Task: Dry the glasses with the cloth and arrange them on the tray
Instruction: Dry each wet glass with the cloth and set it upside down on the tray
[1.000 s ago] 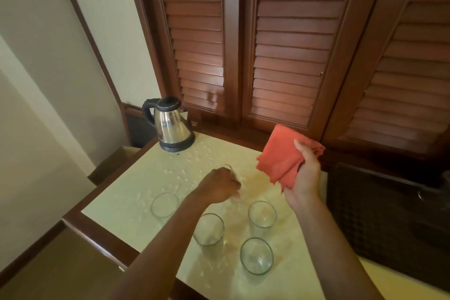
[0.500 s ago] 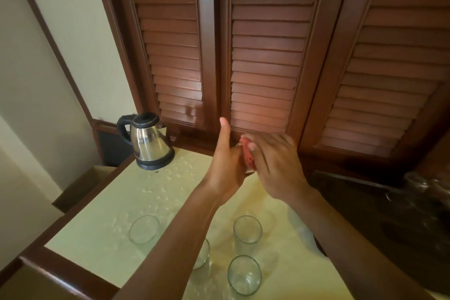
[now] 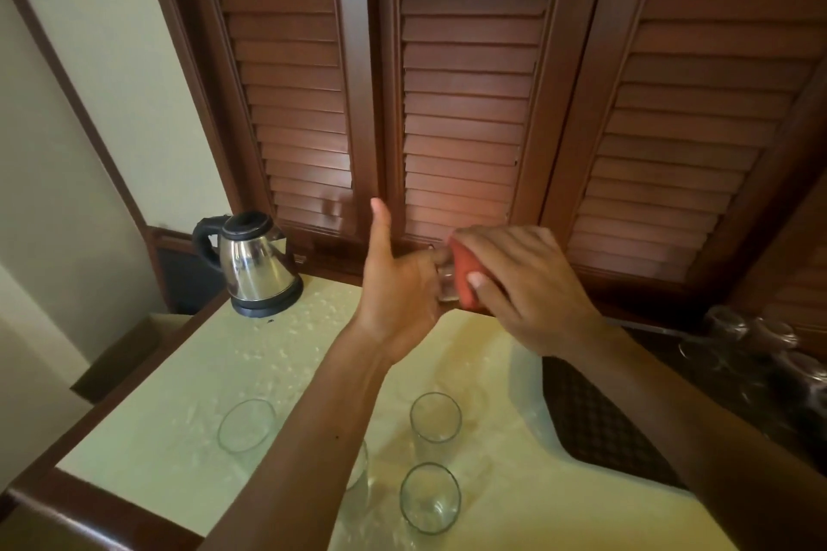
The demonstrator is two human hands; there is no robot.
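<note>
My left hand (image 3: 398, 286) holds a clear glass (image 3: 445, 282) raised above the table, thumb sticking straight up. My right hand (image 3: 528, 291) grips the orange-red cloth (image 3: 467, 277) and presses it against the glass's mouth; most of the cloth is hidden under the fingers. Several more clear glasses stand upright on the wet pale tabletop: one at the left (image 3: 246, 425), one to the right of my left forearm (image 3: 435, 416), one nearest me (image 3: 429, 499), and one partly hidden behind my left forearm (image 3: 360, 468). The dark woven tray (image 3: 595, 412) lies at the right.
A steel electric kettle (image 3: 255, 266) stands at the table's back left corner. Dark louvred wooden doors (image 3: 465, 103) rise directly behind the table. Several glasses (image 3: 734, 336) sit at the tray's far right end. Water drops cover the tabletop (image 3: 250, 353).
My left hand lifted a glass off the table and my right hand brought the cloth onto it. Over the last half second the hands stay together at the glass.
</note>
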